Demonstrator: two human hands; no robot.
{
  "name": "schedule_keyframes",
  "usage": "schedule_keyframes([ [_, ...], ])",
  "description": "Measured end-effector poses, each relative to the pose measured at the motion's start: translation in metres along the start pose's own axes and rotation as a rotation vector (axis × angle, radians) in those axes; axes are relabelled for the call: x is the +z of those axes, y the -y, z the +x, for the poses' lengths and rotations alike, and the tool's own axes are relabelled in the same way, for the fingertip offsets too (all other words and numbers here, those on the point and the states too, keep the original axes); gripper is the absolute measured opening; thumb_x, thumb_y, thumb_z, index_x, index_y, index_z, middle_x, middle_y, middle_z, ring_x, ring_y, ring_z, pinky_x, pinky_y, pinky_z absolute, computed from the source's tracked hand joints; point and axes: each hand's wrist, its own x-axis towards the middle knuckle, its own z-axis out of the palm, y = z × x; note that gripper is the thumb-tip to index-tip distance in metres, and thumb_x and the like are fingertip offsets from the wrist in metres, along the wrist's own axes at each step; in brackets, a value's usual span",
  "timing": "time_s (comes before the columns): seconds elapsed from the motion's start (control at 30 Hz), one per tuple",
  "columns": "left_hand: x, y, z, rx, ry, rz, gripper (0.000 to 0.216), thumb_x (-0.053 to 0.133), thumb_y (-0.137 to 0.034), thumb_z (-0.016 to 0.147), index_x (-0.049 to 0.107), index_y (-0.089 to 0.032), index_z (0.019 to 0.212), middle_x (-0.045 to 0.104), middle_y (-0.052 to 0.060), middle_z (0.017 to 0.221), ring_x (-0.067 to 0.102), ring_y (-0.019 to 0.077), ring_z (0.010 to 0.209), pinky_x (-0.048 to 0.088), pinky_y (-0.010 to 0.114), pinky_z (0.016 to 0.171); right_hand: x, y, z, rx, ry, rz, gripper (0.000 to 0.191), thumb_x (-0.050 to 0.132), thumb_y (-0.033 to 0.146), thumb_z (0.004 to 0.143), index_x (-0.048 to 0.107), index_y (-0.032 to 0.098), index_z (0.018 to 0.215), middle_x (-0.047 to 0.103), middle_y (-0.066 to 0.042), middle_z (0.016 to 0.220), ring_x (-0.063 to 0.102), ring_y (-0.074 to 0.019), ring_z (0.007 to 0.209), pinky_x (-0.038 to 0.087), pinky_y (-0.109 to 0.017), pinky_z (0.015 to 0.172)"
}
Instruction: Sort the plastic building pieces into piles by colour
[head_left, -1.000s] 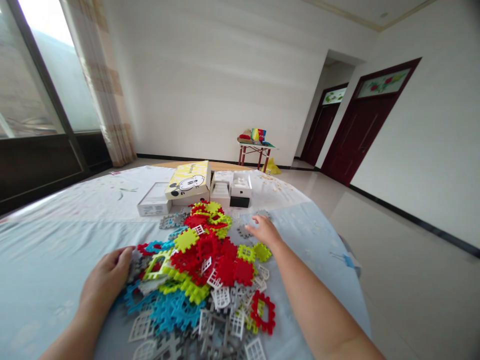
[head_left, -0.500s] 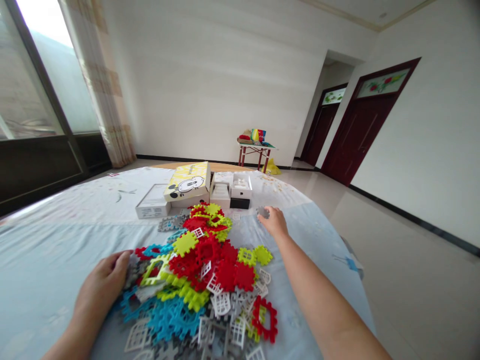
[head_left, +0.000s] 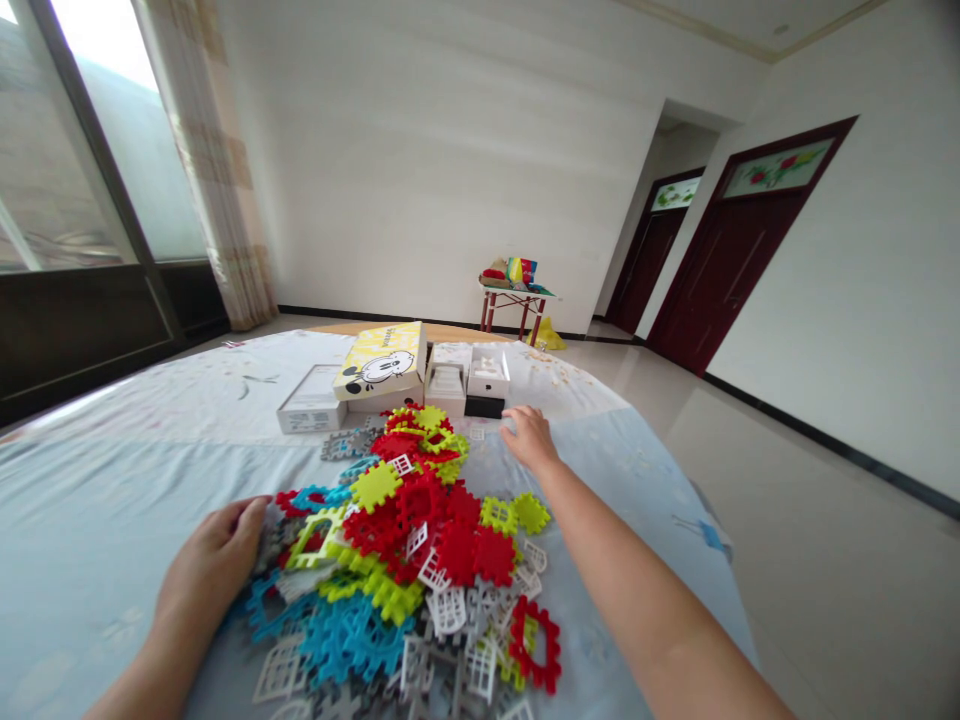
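Observation:
A heap of flat plastic interlocking pieces (head_left: 409, 530) in red, yellow-green, blue, grey and white lies on the pale blue tablecloth (head_left: 112, 480). My left hand (head_left: 214, 565) rests palm down on the heap's left edge, its fingers loosely spread over grey pieces. My right hand (head_left: 529, 435) reaches past the heap's far right side and sits just in front of a black-and-white box (head_left: 486, 385). Its fingers are curled down onto the cloth, and whatever is under them is hidden.
A yellow cartoon-mouse box (head_left: 382, 365) leans on flat white boxes (head_left: 311, 400) behind the heap. The table edge (head_left: 667, 450) falls away on the right to a tiled floor. A small red table (head_left: 514, 300) with bright items stands by the far wall.
My right hand went forward and right to a grey piece, then came back a little left with its fingers curled. The left hand stayed on the heap's edge.

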Motion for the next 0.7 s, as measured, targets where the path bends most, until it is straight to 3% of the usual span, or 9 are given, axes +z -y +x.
schedule_keyframes([
  [0.13,-0.001,-0.001,-0.002,-0.007,0.006,0.013,0.048,0.033,-0.045,0.08,0.063,-0.015,0.102,0.064,0.012,0.099,0.058,0.025,0.091,0.044,0.031,0.074,0.019,0.027,0.007,-0.121,0.161,0.008,0.03,0.05,0.027,0.079,0.059,0.024,0.107,0.057,-0.005,0.112,0.046,-0.0212,0.105,0.034,-0.033,0.09],
  [0.33,-0.004,-0.008,-0.006,-0.02,0.017,0.012,0.049,0.032,-0.046,0.081,0.062,-0.014,0.102,0.064,0.012,0.096,0.059,0.0241,0.088,0.044,0.029,0.071,0.036,0.038,0.012,-0.128,0.258,-0.048,0.026,0.051,0.022,0.078,0.063,0.025,0.101,0.06,-0.006,0.11,0.048,-0.0241,0.106,0.037,-0.037,0.087],
  [0.5,-0.004,-0.008,-0.005,0.001,-0.002,0.01,0.047,0.033,-0.044,0.08,0.064,-0.015,0.101,0.065,0.012,0.097,0.058,0.0241,0.088,0.044,0.03,0.071,0.023,0.029,0.006,-0.147,0.279,-0.053,0.021,0.055,0.022,0.074,0.067,0.026,0.09,0.064,-0.005,0.102,0.053,-0.0232,0.101,0.037,-0.035,0.086],
  [0.7,-0.006,-0.01,-0.006,-0.004,0.02,0.038,0.049,0.032,-0.045,0.08,0.063,-0.014,0.102,0.064,0.012,0.1,0.057,0.0247,0.09,0.043,0.03,0.071,-0.01,0.003,-0.022,-0.084,0.225,-0.017,0.027,0.043,0.02,0.08,0.066,0.023,0.094,0.067,-0.005,0.094,0.059,-0.0183,0.09,0.04,-0.027,0.08],
])
